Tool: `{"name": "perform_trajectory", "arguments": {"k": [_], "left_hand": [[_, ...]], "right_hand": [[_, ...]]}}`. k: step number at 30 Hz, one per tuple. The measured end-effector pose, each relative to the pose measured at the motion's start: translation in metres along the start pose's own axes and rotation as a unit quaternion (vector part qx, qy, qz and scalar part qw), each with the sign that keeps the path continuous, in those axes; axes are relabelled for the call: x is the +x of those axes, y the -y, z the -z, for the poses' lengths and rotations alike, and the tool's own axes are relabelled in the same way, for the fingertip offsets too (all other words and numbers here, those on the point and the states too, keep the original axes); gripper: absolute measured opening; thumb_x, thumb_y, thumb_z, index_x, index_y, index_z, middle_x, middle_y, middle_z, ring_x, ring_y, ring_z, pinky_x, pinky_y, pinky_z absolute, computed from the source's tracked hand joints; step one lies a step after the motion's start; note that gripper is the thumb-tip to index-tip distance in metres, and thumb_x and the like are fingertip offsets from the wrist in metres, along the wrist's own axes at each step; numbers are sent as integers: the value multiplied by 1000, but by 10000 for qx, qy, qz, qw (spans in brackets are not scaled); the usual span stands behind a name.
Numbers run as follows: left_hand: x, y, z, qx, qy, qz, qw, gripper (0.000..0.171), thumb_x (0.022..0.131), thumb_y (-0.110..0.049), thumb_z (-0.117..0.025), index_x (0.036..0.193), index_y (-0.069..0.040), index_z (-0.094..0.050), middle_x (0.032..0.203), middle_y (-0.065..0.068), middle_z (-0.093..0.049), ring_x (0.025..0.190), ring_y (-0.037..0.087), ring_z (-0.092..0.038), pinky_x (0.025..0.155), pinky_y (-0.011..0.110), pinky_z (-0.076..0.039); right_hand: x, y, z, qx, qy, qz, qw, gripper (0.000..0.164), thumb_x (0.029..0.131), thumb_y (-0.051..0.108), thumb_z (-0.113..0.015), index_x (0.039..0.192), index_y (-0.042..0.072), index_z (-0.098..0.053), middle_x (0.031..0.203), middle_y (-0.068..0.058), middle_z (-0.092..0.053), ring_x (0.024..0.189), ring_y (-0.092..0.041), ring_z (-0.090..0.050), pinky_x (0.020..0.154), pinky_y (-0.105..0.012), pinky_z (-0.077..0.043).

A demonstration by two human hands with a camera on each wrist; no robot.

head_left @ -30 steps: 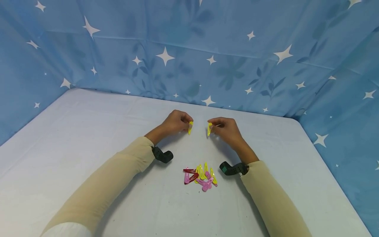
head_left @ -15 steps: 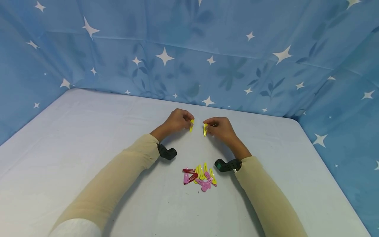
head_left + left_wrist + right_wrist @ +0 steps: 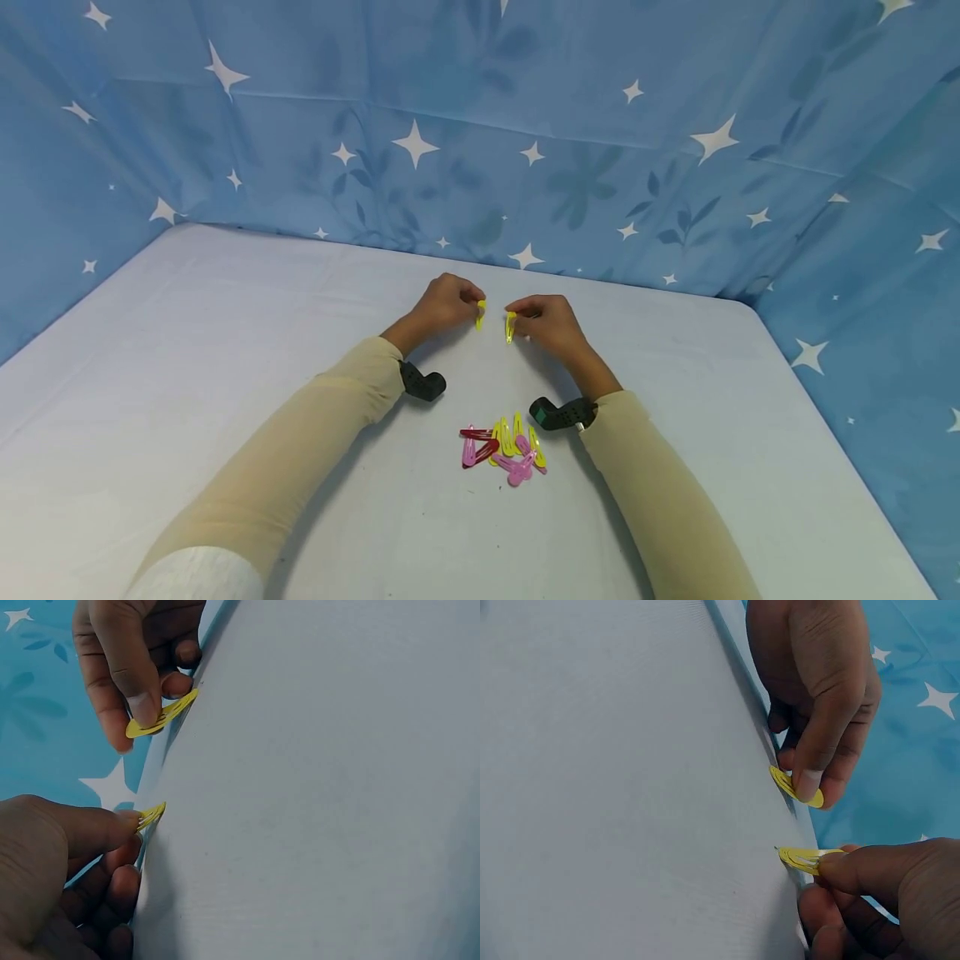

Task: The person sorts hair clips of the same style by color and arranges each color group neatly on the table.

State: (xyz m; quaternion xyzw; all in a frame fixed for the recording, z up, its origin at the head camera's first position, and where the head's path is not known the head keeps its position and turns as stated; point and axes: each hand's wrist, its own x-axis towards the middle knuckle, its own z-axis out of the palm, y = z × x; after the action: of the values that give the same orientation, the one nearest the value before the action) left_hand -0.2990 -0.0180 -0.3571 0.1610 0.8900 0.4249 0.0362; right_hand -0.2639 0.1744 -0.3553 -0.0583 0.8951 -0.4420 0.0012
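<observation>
My left hand [image 3: 444,303] pinches a yellow snap hair clip [image 3: 481,314] between thumb and fingers, above the far part of the table. Across a small gap, my right hand [image 3: 551,323] pinches a second yellow hair clip [image 3: 510,327]. Both clips point downward in the head view and stand apart from each other. In the left wrist view, the left hand's clip [image 3: 152,815] is partly covered by its thumb. The right wrist view shows the right hand's clip [image 3: 802,859] with its slotted narrow end free.
Nearer on the white table [image 3: 360,533] lies a loose pile of hair clips: several yellow clips [image 3: 518,433], dark red clips [image 3: 486,452] and pink clips [image 3: 519,472], some overlapping. A blue curtain [image 3: 450,108] with white stars hangs behind the table's far edge.
My right hand has moved left with its yellow clip, narrowing the gap to the left hand's clip. The left hand has shifted only slightly. The pile looks unchanged.
</observation>
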Motion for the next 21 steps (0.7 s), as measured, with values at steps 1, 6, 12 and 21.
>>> {"name": "perform_trajectory", "arguments": {"k": [1, 6, 12, 21], "left_hand": [[0, 1, 0, 5, 23, -23, 10000, 21, 89, -5, -64, 107, -2, -73, 99, 9, -70, 91, 20, -60, 80, 31, -48], [0, 5, 4, 82, 117, -185, 9997, 23, 90, -6, -62, 110, -1, -72, 102, 10, -70, 93, 20, -61, 82, 32, -48], [-4, 12, 10, 76, 193, -317, 9993, 30, 90, -11, -65, 118, -2, -69, 113, 9, -68, 99, 20, -61, 85, 33, -48], [-8, 18, 19, -24, 1231, -1160, 9856, 50, 88, -7, -70, 135, 1, -56, 143, 12, -50, 128, 27, -48, 104, 37, -39]], "right_hand": [[1, 1, -1, -51, 19, -2, 10000, 24, 85, 0, -64, 108, 1, -73, 96, -13, -68, 78, -21, -58, 62, -28, -47], [3, 6, -4, -407, 114, -42, 9991, 23, 87, 3, -64, 108, 1, -73, 99, -12, -67, 85, -22, -58, 64, -28, -47], [4, 10, -6, -637, 157, -164, 9977, 19, 88, 8, -66, 105, 4, -75, 94, -10, -67, 80, -21, -58, 65, -29, -47], [6, 11, -8, -750, 212, -111, 9969, 17, 89, 9, -67, 103, 3, -74, 93, -9, -68, 83, -21, -58, 70, -33, -46]]}}
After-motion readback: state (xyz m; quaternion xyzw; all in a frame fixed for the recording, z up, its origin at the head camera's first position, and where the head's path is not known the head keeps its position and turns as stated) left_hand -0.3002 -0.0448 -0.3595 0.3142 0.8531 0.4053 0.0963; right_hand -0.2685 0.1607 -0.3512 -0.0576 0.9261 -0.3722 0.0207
